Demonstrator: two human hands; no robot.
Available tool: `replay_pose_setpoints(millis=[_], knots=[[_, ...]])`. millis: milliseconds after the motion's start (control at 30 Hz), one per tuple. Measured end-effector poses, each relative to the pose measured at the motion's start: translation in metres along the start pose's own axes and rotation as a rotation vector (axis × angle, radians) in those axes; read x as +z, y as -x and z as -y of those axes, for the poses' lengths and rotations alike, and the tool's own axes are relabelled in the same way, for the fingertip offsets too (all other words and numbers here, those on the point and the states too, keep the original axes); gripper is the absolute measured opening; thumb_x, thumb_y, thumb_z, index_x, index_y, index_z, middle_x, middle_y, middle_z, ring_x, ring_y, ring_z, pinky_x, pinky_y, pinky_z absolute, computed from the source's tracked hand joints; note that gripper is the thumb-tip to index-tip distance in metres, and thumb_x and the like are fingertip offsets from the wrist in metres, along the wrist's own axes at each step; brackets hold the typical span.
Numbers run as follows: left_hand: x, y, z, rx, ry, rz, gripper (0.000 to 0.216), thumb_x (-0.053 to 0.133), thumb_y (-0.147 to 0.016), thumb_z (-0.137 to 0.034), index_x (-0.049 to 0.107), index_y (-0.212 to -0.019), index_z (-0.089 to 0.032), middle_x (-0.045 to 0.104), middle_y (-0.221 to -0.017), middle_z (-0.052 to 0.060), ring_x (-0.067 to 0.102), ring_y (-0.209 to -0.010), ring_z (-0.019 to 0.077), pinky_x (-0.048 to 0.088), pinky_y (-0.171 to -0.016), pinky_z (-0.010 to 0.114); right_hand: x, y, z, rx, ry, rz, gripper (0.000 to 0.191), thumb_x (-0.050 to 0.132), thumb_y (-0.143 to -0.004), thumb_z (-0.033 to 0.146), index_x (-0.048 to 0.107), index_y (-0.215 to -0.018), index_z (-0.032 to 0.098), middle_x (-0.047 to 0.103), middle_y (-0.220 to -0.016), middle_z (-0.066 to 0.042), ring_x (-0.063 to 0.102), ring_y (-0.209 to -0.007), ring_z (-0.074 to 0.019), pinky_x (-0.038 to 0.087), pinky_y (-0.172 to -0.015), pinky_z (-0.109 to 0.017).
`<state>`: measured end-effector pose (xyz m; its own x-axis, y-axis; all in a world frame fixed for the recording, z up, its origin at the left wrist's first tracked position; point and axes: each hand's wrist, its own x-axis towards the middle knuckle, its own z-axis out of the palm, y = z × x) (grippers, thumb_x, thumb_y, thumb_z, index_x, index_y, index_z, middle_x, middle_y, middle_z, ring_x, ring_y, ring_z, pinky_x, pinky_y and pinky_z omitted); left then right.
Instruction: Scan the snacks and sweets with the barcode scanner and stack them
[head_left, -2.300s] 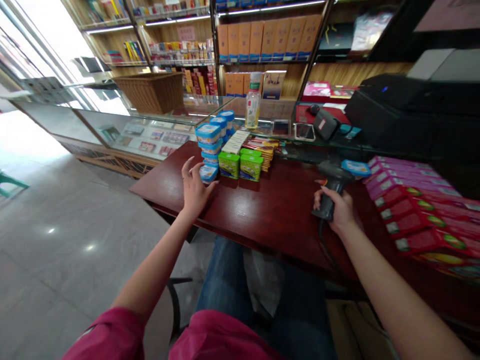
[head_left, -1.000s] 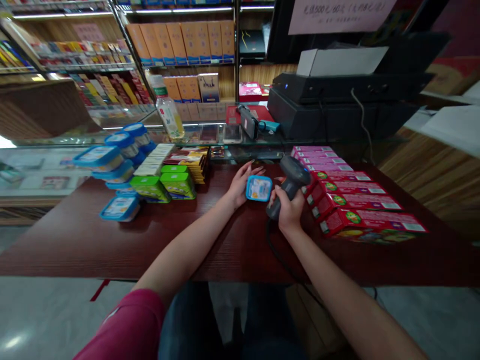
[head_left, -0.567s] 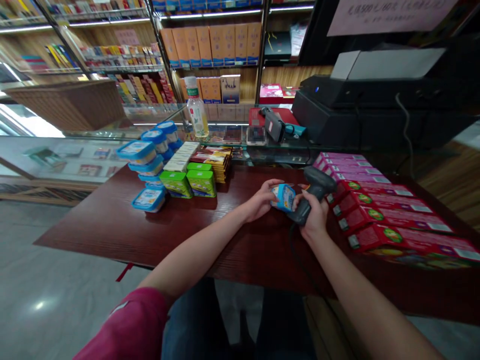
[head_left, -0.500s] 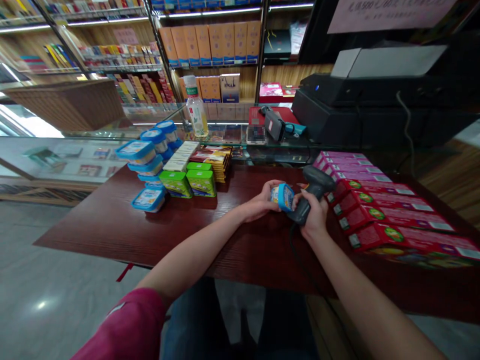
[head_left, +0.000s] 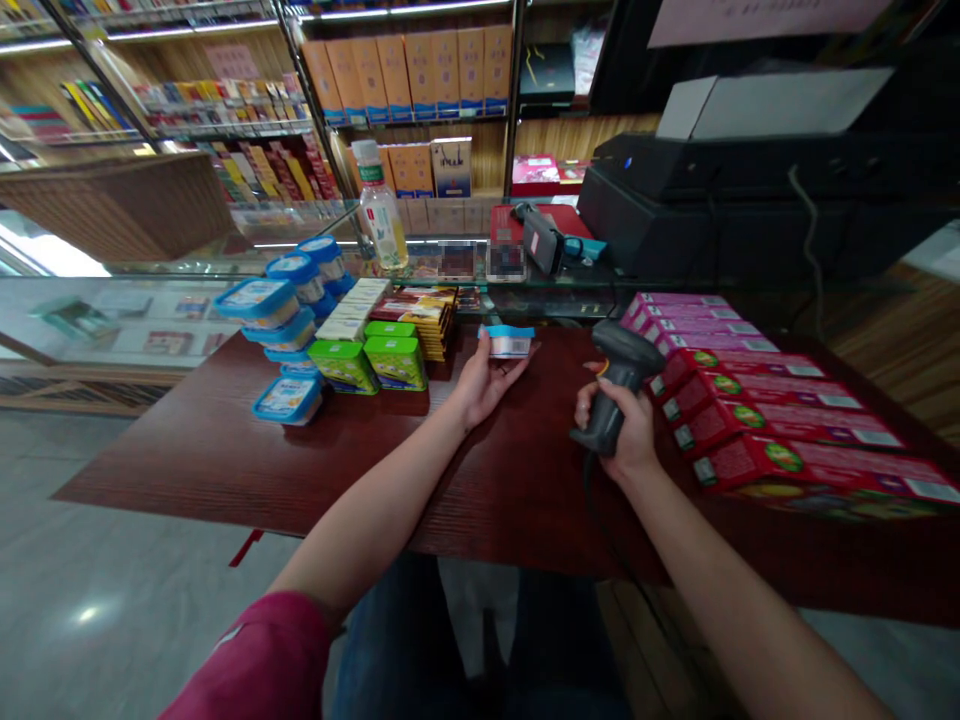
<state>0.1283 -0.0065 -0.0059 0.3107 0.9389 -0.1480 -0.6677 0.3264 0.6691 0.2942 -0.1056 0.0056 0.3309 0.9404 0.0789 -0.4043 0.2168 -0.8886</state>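
My left hand (head_left: 486,378) is palm up over the dark red wooden table (head_left: 225,470), its fingers closed round a small blue-lidded tub (head_left: 508,340) held upright. My right hand (head_left: 627,432) grips the handle of a black barcode scanner (head_left: 613,385), whose head points left toward the tub. The two hands are a short way apart. More blue-lidded tubs (head_left: 262,305) stand stacked at the table's far left, one (head_left: 286,400) lying alone in front of them.
Green boxes (head_left: 369,362) and flat yellow packets (head_left: 420,310) sit beside the stacked tubs. Rows of red and pink boxes (head_left: 757,405) cover the table's right side. Behind are a glass counter with a bottle (head_left: 379,210), a black printer (head_left: 720,190) and stocked shelves.
My left hand has drawn the tub away from the scanner, up and to the left, and turned it upright. The right hand with the scanner has stayed about where it was.
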Motion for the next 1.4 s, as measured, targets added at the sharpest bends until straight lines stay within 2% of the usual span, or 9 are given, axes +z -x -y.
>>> replay_pose_setpoints(millis=[167, 400, 667, 867, 967, 1067, 1167, 1233, 1400], knots=[[0.001, -0.005, -0.002, -0.06, 0.147, -0.053, 0.053, 0.047, -0.11, -0.057, 0.07, -0.128, -0.012, 0.076, -0.129, 0.016, 0.075, -0.121, 0.022, 0.061, -0.107, 0.033, 0.008, 0.013, 0.0, 0.11, 0.106, 0.208, 0.038, 0.078, -0.076, 0.044, 0.064, -0.103, 0.021, 0.063, -0.057, 0.004, 0.052, -0.042, -0.0121, 0.043, -0.04, -0.023], [-0.002, -0.009, -0.001, -0.055, 0.171, -0.058, 0.057, 0.038, -0.112, -0.055, 0.071, -0.126, -0.011, 0.081, -0.112, 0.013, 0.079, -0.106, 0.0187, 0.062, -0.105, 0.033, 0.01, 0.018, -0.003, 0.19, 0.191, 0.305, 0.041, 0.08, -0.076, 0.047, 0.061, -0.101, 0.021, 0.062, -0.057, 0.005, 0.05, -0.042, -0.0114, 0.041, -0.038, -0.022], [0.004, -0.005, -0.002, -0.095, 0.161, -0.047, 0.055, 0.047, -0.11, -0.054, 0.064, -0.14, -0.011, 0.074, -0.134, 0.019, 0.074, -0.123, 0.0214, 0.06, -0.11, 0.034, 0.01, 0.019, -0.004, 0.187, 0.216, 0.313, 0.038, 0.079, -0.077, 0.047, 0.063, -0.099, 0.021, 0.06, -0.057, 0.006, 0.049, -0.042, -0.0109, 0.042, -0.038, -0.023], [0.002, 0.005, -0.001, -0.013, 0.081, -0.015, 0.036, 0.065, -0.104, -0.045, 0.066, -0.131, -0.021, 0.075, -0.124, 0.009, 0.075, -0.106, 0.0172, 0.06, -0.106, 0.036, 0.008, 0.017, -0.003, 0.148, 0.193, 0.206, 0.045, 0.081, -0.073, 0.047, 0.065, -0.106, 0.021, 0.062, -0.057, 0.005, 0.05, -0.043, -0.0117, 0.043, -0.039, -0.022], [0.002, 0.027, -0.002, 0.082, -0.07, 0.065, 0.042, 0.078, -0.094, -0.037, 0.061, -0.131, -0.028, 0.072, -0.116, 0.003, 0.072, -0.099, 0.0151, 0.06, -0.099, 0.035, 0.007, 0.016, -0.003, 0.102, 0.173, 0.129, 0.045, 0.082, -0.07, 0.045, 0.065, -0.104, 0.022, 0.062, -0.056, 0.005, 0.05, -0.044, -0.0115, 0.043, -0.04, -0.022], [-0.007, 0.063, -0.007, 0.235, -0.36, 0.079, 0.06, 0.093, -0.077, -0.035, 0.058, -0.126, -0.027, 0.068, -0.109, 0.001, 0.069, -0.097, 0.0156, 0.058, -0.098, 0.035, 0.007, 0.016, -0.004, 0.073, 0.186, 0.095, 0.044, 0.082, -0.068, 0.043, 0.067, -0.103, 0.021, 0.062, -0.057, 0.005, 0.052, -0.045, -0.0124, 0.044, -0.041, -0.022], [-0.035, 0.112, -0.023, 0.39, -0.633, 0.066, 0.073, 0.101, -0.063, -0.034, 0.054, -0.118, -0.024, 0.064, -0.113, 0.002, 0.067, -0.097, 0.017, 0.057, -0.097, 0.036, 0.009, 0.017, -0.004, 0.052, 0.206, 0.117, 0.042, 0.082, -0.069, 0.041, 0.069, -0.103, 0.021, 0.063, -0.058, 0.004, 0.052, -0.045, -0.0132, 0.044, -0.041, -0.023], [-0.062, 0.147, -0.04, 0.473, -0.795, 0.044, 0.072, 0.101, -0.061, -0.035, 0.053, -0.113, -0.024, 0.062, -0.117, 0.004, 0.067, -0.102, 0.0201, 0.057, -0.097, 0.037, 0.013, 0.019, -0.006, 0.034, 0.214, 0.142, 0.039, 0.081, -0.071, 0.04, 0.069, -0.102, 0.021, 0.063, -0.058, 0.003, 0.052, -0.045, -0.0133, 0.044, -0.042, -0.023], [-0.122, 0.209, -0.083, 0.707, -1.336, -0.339, 0.064, 0.098, -0.07, -0.034, 0.055, -0.116, -0.025, 0.059, -0.121, 0.007, 0.063, -0.121, 0.029, 0.052, -0.111, 0.046, 0.044, 0.028, -0.016, 0.034, 0.196, 0.185, 0.037, 0.08, -0.071, 0.039, 0.071, -0.101, 0.021, 0.062, -0.058, 0.003, 0.052, -0.044, -0.0134, 0.042, -0.042, -0.024]])
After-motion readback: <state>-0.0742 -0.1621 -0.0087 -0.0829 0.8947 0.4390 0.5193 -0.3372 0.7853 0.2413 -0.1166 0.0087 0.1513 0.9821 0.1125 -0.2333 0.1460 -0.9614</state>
